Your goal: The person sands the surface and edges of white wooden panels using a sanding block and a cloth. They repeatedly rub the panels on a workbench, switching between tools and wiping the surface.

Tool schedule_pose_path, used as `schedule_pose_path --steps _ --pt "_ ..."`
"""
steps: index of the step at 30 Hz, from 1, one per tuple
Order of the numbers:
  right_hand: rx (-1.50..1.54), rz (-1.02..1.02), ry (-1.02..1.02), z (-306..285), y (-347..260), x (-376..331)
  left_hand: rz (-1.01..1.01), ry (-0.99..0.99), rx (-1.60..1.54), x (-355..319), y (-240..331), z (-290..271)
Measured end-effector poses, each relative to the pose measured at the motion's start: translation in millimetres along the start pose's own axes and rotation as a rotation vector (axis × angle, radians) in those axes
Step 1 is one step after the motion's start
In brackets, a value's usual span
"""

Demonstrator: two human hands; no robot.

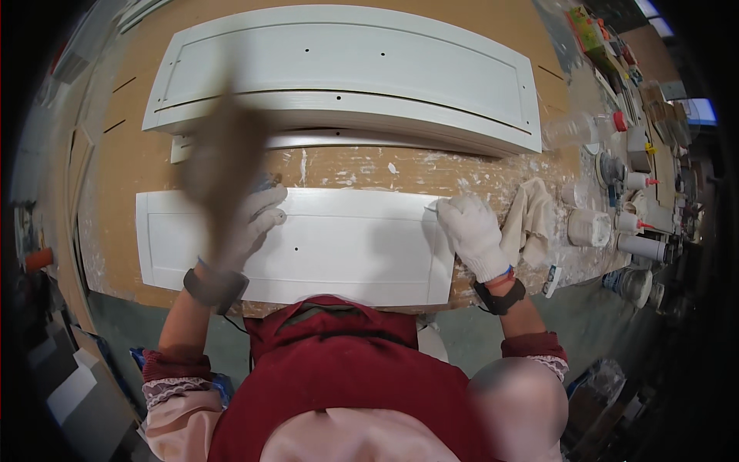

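White panel (331, 250): looks stiff, fairly light; best held by ends (right hand (473, 233) half-curled, left hand (259, 222) bent, both grips unclear)

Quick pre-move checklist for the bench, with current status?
1. Front white panel lying flat on the workbench: ok.
2. Gap between that panel and the stacked white panels behind it: ok, a strip of bench shows between them.
3. Right hand gloved and at the panel's far right corner: ok.
4. Left hand grip: cannot tell, a brown blur covers part of it.
5. Cloth off the front panel: ok, it lies to the right of the right hand.
6. Bench surface clean: not ok, white spots and smears between panel and stack.
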State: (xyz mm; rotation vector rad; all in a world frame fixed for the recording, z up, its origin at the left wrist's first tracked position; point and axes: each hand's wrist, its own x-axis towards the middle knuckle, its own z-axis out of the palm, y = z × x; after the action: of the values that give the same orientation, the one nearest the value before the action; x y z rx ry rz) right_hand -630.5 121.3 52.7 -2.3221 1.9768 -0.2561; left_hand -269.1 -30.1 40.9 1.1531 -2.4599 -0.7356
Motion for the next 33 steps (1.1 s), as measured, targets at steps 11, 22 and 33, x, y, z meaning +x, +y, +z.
schedule_pose_path --steps 11,22,33 --pt "0.028 -0.026 -0.018 -21.7 -4.9 -4.7 0.047 0.045 -0.064 -2.4 -9.0 5.3" --pt "0.027 -0.059 -0.072 -21.7 -4.8 -8.3 0.028 0.044 -0.089 -2.6 -8.8 7.6" --pt "0.071 -0.093 -0.096 -16.7 -7.6 -4.9 0.102 0.082 -0.02 -5.6 -11.9 8.7"
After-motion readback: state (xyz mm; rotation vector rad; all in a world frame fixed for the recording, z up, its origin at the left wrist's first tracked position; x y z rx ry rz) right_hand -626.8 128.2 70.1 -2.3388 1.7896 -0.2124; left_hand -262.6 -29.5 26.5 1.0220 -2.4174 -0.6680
